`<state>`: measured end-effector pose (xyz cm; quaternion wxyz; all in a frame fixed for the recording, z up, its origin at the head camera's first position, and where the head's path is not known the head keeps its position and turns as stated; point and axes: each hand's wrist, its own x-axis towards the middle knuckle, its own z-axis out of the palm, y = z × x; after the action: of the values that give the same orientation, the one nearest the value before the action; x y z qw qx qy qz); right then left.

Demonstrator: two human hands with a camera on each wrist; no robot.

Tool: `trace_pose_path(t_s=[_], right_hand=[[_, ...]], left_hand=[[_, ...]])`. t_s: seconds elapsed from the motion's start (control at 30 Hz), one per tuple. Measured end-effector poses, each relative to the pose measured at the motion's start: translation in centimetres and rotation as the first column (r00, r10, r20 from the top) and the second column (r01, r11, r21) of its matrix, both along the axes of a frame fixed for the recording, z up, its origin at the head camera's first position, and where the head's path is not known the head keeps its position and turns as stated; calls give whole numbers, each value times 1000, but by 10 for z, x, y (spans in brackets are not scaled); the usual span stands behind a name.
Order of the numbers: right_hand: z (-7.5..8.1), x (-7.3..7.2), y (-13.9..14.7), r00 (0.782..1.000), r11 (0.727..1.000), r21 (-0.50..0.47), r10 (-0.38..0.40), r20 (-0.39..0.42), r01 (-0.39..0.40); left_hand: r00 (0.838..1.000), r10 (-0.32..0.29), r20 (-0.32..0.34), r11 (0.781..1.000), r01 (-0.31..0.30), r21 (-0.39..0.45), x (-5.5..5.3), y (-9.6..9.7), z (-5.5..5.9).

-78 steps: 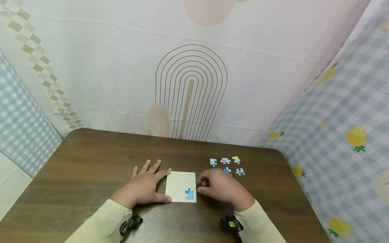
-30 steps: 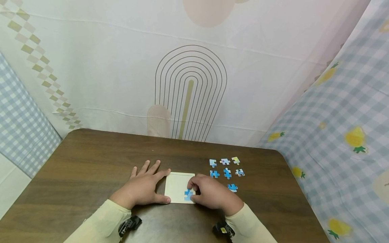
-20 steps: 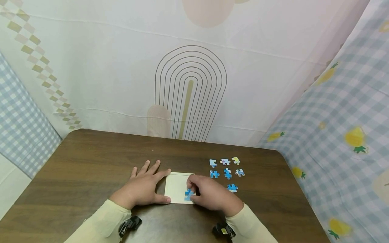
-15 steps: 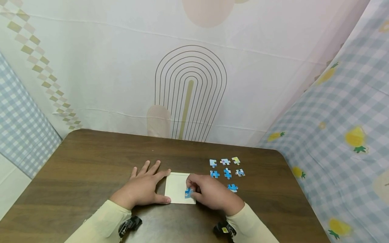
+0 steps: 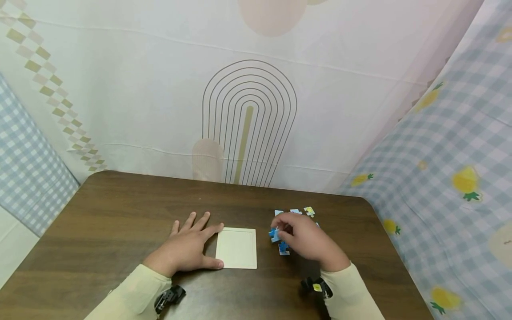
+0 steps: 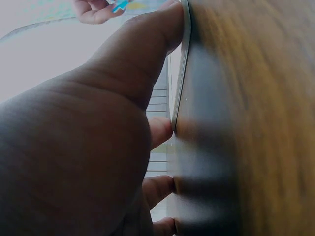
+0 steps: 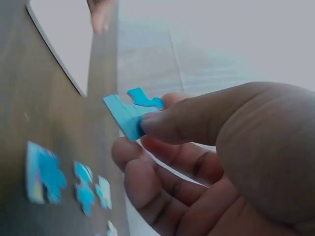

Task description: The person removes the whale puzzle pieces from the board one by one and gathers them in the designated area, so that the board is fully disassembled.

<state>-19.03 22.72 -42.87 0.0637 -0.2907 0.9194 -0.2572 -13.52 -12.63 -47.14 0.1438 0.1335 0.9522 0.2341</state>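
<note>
My left hand [image 5: 184, 249] rests on the table with its fingers spread. Its thumb and index finger touch the left corners of a pale square puzzle tray [image 5: 236, 249], whose inside is bare. Just right of the tray, my right hand [image 5: 310, 235] pinches a blue jigsaw piece [image 7: 123, 115] between thumb and fingers, clear of the table. Its knob and straight edge show in the right wrist view. Another blue jigsaw piece [image 5: 284, 249] lies below that hand. In the left wrist view the left thumb [image 6: 142, 44] sits against the tray's edge.
Several more jigsaw pieces lie right of the tray, partly hidden by the right hand, among them a yellow-patterned piece [image 5: 310, 211]. The dark wooden table [image 5: 132, 200] ends at a patterned cloth backdrop [image 5: 160, 89]. A checked cloth [image 5: 424, 178] hangs at the right.
My right hand has taken the blue jigsaw piece out of the tray's lower right corner and moved right with it, over the loose pieces. The left hand has stayed put.
</note>
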Motion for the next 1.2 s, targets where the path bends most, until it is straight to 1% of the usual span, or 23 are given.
trace_pose_path(t_s=[0.23, 0.4, 0.5, 0.67, 0.8, 0.97, 1.2], right_hand=[[12, -8, 32, 992, 994, 55, -93, 80, 89], [16, -13, 57, 985, 988, 105, -124, 116, 112], [17, -16, 70, 980, 985, 121, -139, 144, 122], [16, -19, 88, 957, 981, 129, -175, 230, 148], [12, -21, 98, 938, 981, 120, -181, 294, 152], [5, -21, 108, 904, 980, 107, -197, 379, 169], [0, -23, 118, 877, 975, 86, -223, 426, 206]], left_hand=[[1000, 0, -8, 1000, 0, 4, 0, 0, -1], [1000, -5, -17, 1000, 5, 4, 0, 0, -1], [1000, -3, -9, 1000, 3, -3, -1, -1, -2], [1000, -7, -2, 1000, 7, 2, -2, -1, -2], [1000, -8, -1, 1000, 8, -1, -2, -1, -3], [1000, -5, 3, 1000, 5, -6, -2, -1, -3], [1000, -6, 7, 1000, 6, -3, -2, -1, -3]])
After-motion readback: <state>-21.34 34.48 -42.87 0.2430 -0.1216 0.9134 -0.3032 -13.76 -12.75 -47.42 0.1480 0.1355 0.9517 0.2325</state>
